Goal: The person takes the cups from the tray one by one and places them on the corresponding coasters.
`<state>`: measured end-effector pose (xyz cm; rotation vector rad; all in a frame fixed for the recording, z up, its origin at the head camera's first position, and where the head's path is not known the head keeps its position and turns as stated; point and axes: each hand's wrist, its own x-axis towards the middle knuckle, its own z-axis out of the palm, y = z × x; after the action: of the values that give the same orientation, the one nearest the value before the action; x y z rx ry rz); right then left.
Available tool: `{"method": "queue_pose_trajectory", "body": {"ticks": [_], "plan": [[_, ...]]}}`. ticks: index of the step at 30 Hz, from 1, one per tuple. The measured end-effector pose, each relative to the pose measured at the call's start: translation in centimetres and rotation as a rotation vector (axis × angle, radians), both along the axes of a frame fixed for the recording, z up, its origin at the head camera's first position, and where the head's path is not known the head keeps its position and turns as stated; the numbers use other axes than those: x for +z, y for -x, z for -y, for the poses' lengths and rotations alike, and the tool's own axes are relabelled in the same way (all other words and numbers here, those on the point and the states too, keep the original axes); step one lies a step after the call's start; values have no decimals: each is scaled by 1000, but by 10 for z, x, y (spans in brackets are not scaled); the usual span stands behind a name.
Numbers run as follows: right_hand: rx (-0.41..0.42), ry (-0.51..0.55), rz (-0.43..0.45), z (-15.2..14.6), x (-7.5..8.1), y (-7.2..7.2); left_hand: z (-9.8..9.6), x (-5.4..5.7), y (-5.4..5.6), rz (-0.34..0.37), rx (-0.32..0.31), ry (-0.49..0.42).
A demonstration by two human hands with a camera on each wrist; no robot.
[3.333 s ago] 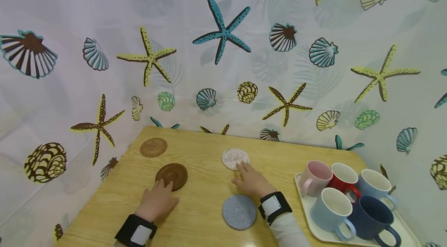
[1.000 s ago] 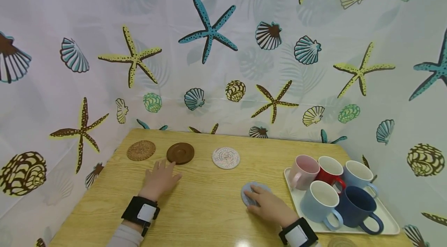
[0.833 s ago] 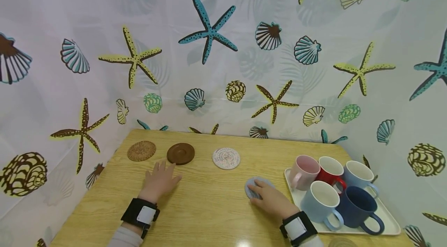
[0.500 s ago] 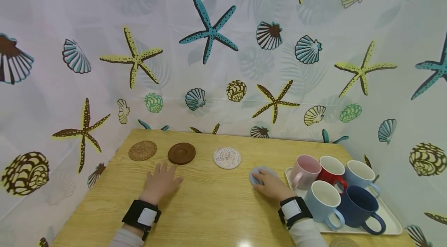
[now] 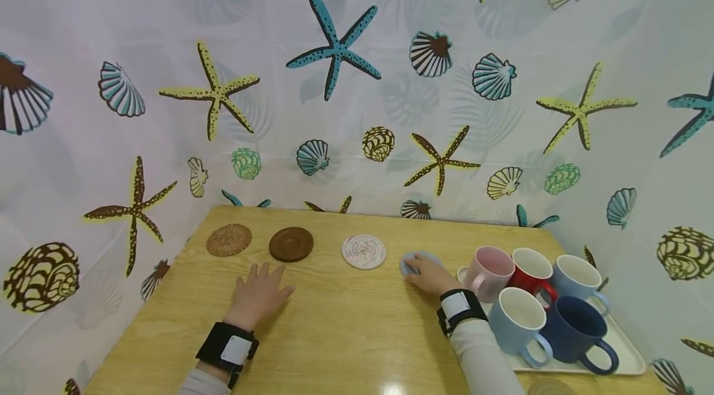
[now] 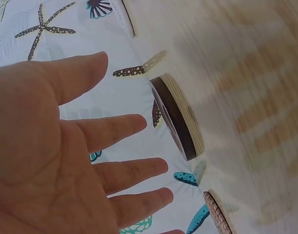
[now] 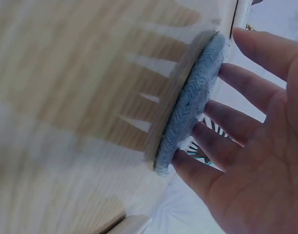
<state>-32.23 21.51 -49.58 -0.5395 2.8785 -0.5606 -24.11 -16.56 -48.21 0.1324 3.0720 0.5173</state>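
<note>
– So, which step is this?
– Reads as lining up coasters. Right hand [image 5: 434,278] is on the blue-grey coaster [image 7: 190,105], flat on the desk [image 5: 340,327], right end of a row: woven coaster [image 5: 229,240], brown disc [image 5: 291,244], white coaster [image 5: 364,252], then this one.
– Gripped?
– No. Right fingers [image 7: 234,119] are extended, a bit spread, tips against its top face, not wrapped round it. Left hand [image 5: 256,297]: fingers straight and fanned, holding nothing, just short of the brown disc.
– Position OK?
– Roughly. Sits a touch nearer the person than the white coaster, between it and the pink mug [image 5: 491,274].
– Next?
– I'd say small nudge away to square the row, light pressure, then lift straight up so it doesn't drag. Mind the wrist: tray [image 5: 627,355] is near.
</note>
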Motion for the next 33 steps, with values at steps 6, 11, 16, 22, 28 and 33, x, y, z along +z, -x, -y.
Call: {"method": "queue_pose_trajectory", "body": {"ticks": [6,11,16,22,28,33], "plan": [[-9,-6,2,1,-1,12,4,-3,-1,-1,7,7],[-21,17,1,3,-2,21,6,-5,-3,5,-1,-9],[-34,15,0,4,-1,26,6,-5,-4,-7,-13,-14],[-37,-33,12,2,-4,32,8,-5,-3,-11,-6,-9],[-44,0,49,-9,-15,48,8,-2,-7,8,-5,-15],[-49,-61,-29,-22,-21,56,6,1,-12,18,-11,-32]]}}
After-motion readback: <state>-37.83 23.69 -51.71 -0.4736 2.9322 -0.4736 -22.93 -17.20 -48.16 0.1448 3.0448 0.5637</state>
